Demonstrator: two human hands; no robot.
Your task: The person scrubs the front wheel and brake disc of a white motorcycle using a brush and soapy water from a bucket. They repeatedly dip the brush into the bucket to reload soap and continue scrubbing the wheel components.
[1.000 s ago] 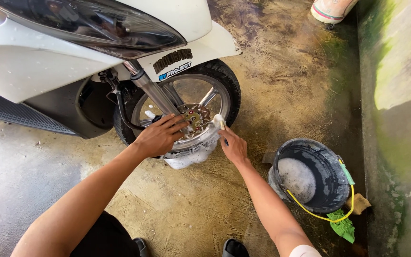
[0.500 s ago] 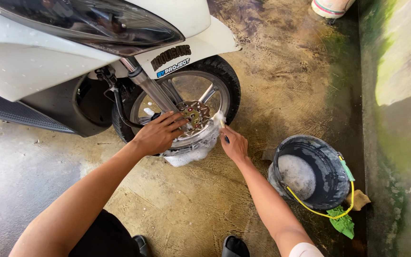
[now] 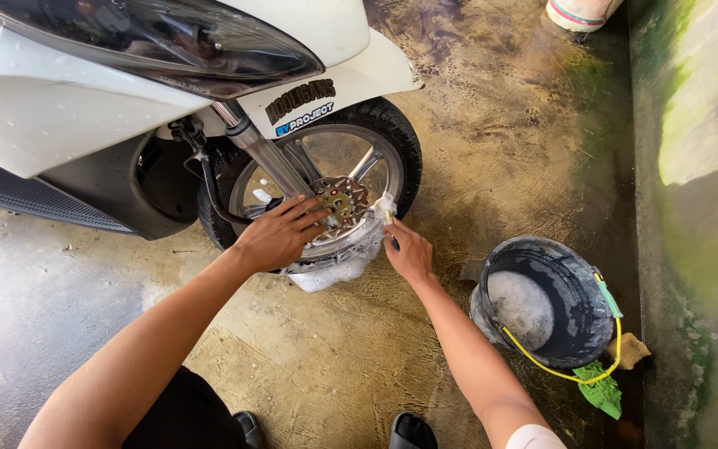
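Observation:
A white scooter's front wheel [image 3: 376, 141] stands on wet concrete, its lower rim covered in white foam [image 3: 330, 270]. My left hand [image 3: 280, 233] rests on the spokes beside the brake disc [image 3: 344, 199], fingers spread on the rim. My right hand [image 3: 409, 249] holds a small foamy brush [image 3: 386, 208] against the right side of the rim. The silver fork leg [image 3: 263, 154] runs down to the hub, just above my left hand.
A dark bucket [image 3: 579, 333] of soapy water sits to the right, with a yellow cord and a green rag [image 3: 600, 391] at its base. A mossy wall [image 3: 700, 166] runs along the right. My dark shoes [image 3: 413, 432] are at the bottom edge.
My right hand has shifted slightly with the brush along the rim. My left hand stays on the spokes. The view has drifted a little.

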